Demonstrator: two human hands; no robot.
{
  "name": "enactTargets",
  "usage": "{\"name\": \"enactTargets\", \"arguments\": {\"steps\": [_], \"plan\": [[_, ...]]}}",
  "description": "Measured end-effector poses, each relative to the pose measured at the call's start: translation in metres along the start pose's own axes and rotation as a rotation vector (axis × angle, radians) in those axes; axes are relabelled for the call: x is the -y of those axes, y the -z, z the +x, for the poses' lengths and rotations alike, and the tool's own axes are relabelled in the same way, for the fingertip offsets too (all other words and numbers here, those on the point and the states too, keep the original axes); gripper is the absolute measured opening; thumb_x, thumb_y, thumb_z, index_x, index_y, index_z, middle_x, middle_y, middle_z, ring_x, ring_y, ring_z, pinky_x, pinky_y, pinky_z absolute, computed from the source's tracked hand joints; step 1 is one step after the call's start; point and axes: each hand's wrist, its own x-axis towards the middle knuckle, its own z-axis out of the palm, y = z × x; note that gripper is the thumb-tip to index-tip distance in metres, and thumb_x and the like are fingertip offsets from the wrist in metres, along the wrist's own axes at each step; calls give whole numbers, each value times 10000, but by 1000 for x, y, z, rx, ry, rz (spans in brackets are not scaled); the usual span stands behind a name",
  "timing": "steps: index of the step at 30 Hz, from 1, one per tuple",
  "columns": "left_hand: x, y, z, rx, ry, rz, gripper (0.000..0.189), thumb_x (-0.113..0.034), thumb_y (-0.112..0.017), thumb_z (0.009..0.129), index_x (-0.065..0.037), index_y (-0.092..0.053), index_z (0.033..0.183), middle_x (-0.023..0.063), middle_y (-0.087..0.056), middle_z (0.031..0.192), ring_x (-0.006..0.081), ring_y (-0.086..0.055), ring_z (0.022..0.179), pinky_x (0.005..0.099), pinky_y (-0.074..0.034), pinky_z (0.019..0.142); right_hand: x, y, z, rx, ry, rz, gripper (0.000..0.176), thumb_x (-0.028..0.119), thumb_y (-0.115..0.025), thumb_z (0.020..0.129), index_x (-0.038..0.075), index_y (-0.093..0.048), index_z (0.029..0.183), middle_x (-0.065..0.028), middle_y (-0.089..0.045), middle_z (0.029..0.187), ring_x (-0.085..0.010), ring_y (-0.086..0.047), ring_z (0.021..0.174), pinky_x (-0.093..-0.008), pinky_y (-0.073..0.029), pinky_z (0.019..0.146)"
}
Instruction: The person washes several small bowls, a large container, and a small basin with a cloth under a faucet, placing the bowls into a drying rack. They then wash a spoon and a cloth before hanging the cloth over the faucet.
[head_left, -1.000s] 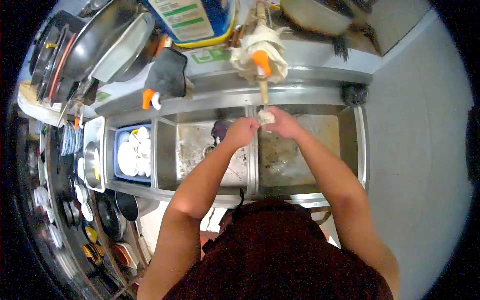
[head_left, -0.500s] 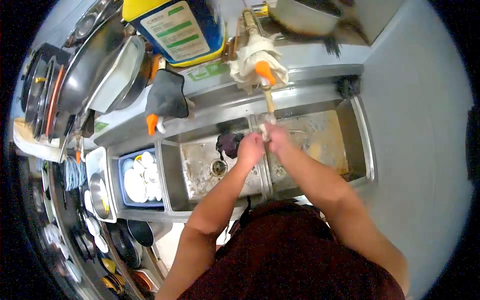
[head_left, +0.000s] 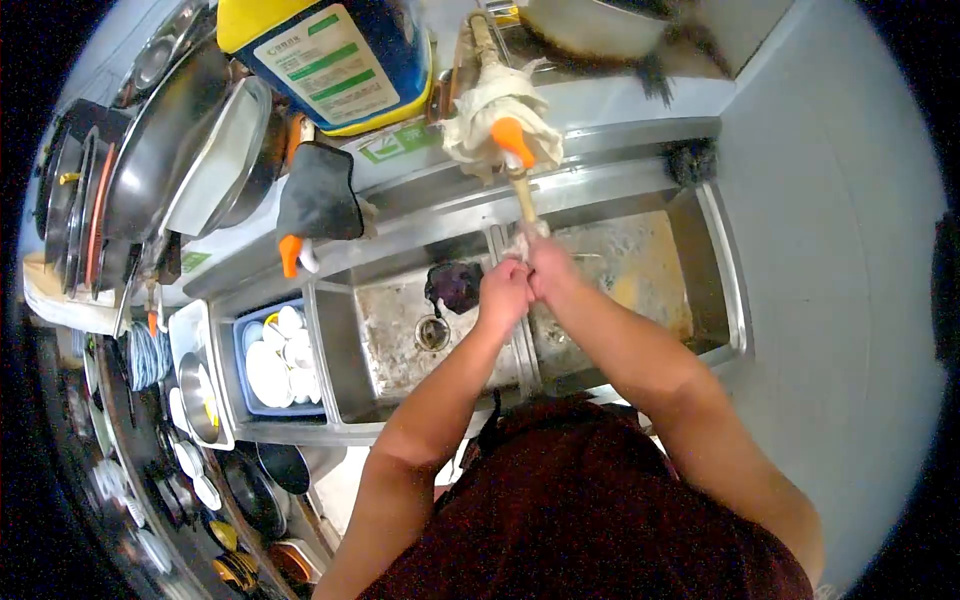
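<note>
My left hand (head_left: 506, 292) and my right hand (head_left: 549, 268) are together over the divider between the middle and right sink basins. Both have their fingers curled in, and what they hold, if anything, is too small or hidden to name. Right above them ends the tap's pale spout (head_left: 526, 203), with whitish material at its tip. An orange tap handle (head_left: 512, 141) sits on a cream cloth (head_left: 483, 132) wrapped round the tap. A dark purple cloth-like bundle (head_left: 455, 287) lies in the middle basin, left of my left hand, near the drain (head_left: 432, 333).
A blue tub (head_left: 245, 379) of white dishes stands in the left basin. A second tap with a grey cloth (head_left: 320, 192) rises behind it. Behind the sink stand a large blue-and-yellow container (head_left: 338, 72) and pans (head_left: 163, 140). A grey wall (head_left: 830, 250) bounds the right side.
My right hand has come in closer against my left hand, below the spout. The whole view has shifted slightly. The purple bundle stays in the middle basin.
</note>
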Motion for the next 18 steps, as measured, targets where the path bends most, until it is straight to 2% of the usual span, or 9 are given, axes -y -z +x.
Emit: {"name": "enactTargets", "arguments": {"steps": [1,2,4,6,7,9,12,14,18], "plan": [[1,1,3,-1,0,-1,173,-112,-497,903,-18,-622,830,68,-613,642,119,-547,522,263,-429,476,2,5,-3,0,-89,-96,162,163,-611,834,25,-605,919,-98,-610,787,-237,-580,672,-407,-464,547],[1,3,7,55,37,-26,166,-132,-507,904,-15,-619,869,72,-617,661,123,-554,551,269,-443,503,4,11,-3,1,-89,-96,162,163,-611,834,25,-605,919,-98,-610,787,-237,-580,672,-407,-464,547],[1,10,13,112,77,-52,171,-151,-516,905,-13,-617,908,77,-622,681,128,-560,581,275,-457,530,8,23,-1,161,258,-268,197,167,-617,823,6,-607,936,-102,-619,809,-218,-590,707,-393,-473,578],[-24,15,15,-19,-63,350,215,-192,-524,911,-8,-608,982,83,-636,764,146,-578,663,290,-477,608,17,33,4,173,328,-312,235,175,-634,812,-12,-610,952,-88,-632,817,-198,-597,705,-364,-484,612],[-17,9,27,-106,-28,33,247,-209,-521,913,-1,-607,1013,80,-639,823,158,-581,701,305,-475,645,23,35,-4,221,303,-444,239,168,-643,799,-15,-612,950,-86,-639,819,-190,-601,699,-347,-487,614],[-21,4,41,-33,47,-170,240,-207,-514,918,-1,-608,997,82,-637,836,156,-583,708,304,-475,646,24,36,-9,285,295,-718,286,176,-688,759,-16,-616,958,-91,-654,825,-174,-611,689,-314,-493,603],[-24,-1,64,13,136,-434,224,-218,-502,934,-11,-579,974,94,-623,824,176,-596,707,311,-482,623,26,38,-14,317,164,-665,308,159,-692,784,-34,-598,1003,-76,-637,858,-168,-603,678,-299,-492,569],[-25,-2,74,-130,217,-807,210,-228,-501,940,-20,-528,961,107,-603,796,206,-599,674,329,-496,583,22,55,-16,328,179,-729,275,157,-686,793,-13,-597,990,-71,-632,850,-157,-597,659,-283,-488,556],[-14,-1,84,-49,210,-817,209,-217,-517,932,-25,-466,995,119,-583,808,267,-643,716,358,-524,557,23,60,-39,404,109,-653,383,195,-712,749,-23,-570,1029,-98,-647,876,-192,-628,671,-329,-520,597]]}}
